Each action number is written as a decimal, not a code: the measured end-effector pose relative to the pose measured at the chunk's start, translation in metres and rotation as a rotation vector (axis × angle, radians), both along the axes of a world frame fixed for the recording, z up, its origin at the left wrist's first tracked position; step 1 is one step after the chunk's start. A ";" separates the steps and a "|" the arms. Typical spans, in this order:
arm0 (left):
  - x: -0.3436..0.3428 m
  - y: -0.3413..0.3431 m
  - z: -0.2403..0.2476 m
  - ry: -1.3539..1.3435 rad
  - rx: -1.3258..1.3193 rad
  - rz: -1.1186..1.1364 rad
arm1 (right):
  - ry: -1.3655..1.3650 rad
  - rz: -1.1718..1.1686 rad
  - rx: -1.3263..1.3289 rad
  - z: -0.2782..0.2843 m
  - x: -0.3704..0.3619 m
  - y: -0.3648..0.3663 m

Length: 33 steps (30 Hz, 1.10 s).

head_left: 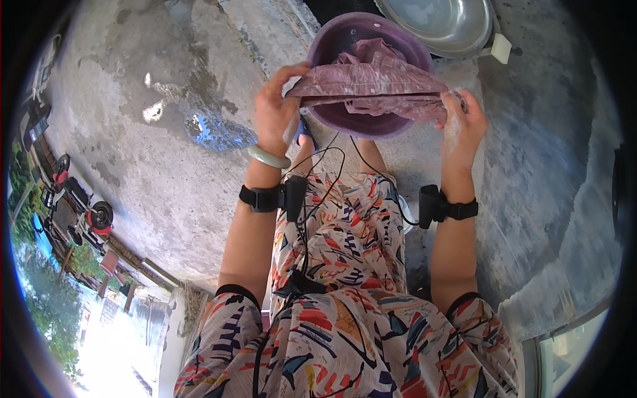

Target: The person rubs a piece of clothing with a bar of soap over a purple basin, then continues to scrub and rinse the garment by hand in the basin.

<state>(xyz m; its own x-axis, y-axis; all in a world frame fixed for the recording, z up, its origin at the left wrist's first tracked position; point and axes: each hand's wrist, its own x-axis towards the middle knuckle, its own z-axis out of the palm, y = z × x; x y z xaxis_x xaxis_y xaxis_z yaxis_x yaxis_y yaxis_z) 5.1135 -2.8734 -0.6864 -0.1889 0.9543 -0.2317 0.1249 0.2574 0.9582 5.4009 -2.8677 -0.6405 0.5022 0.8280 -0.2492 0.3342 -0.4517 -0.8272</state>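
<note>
From where I stand, both hands are pinching: the left hand (pixel 277 103) has the left end of a mauve cloth (pixel 378 83) between thumb and fingers, and the right hand (pixel 464 129) nips the right end the same way. An upper edge is drawn out between them, above a purple basin (pixel 361 126), and more of the cloth bunches up behind, over the basin's far part.

It looks wet, with pale streaks that could be suds, so I'd expect it to be soft and limp, heavier than when dry, and slick under the fingers. It hardly seems fragile. The two ends of that thick folded edge look the surest places to grip; the loose bunch would probably slither.

Counting outward: one cloth, two hands, one pale green bangle (pixel 269 157) on the left wrist, and two black wrist straps (pixel 260 198), one to each forearm, each with a black box. There are two basins: the purple one, and a metal basin (pixel 441 20) farther off to the right. One whitish block (pixel 501 49) sits just beside the metal one. Off left are motorbikes (pixel 99 215), at least two; I can't make out the exact number.
</note>
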 end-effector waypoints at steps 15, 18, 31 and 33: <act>0.027 0.017 -0.014 -0.879 -0.253 -0.355 | 0.516 -0.022 -0.206 -0.009 0.026 0.044; 0.038 0.017 -0.013 -0.752 -0.288 -0.289 | 0.551 -0.083 -0.209 -0.010 0.026 0.050; 0.028 0.062 -0.012 -0.635 -0.027 -0.159 | 0.564 0.044 -0.261 0.015 0.016 0.074; 0.023 0.069 0.000 -0.780 -0.016 -0.116 | 0.437 0.242 -0.362 0.021 0.026 0.075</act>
<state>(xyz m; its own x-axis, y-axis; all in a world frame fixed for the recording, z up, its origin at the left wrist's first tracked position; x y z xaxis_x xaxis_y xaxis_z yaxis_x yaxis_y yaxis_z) 5.1361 -2.8044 -0.6864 0.1343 0.9535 -0.2699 -0.5549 0.2980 0.7767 5.4274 -2.7930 -0.6198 0.0982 0.7302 -0.6761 0.1268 -0.6830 -0.7193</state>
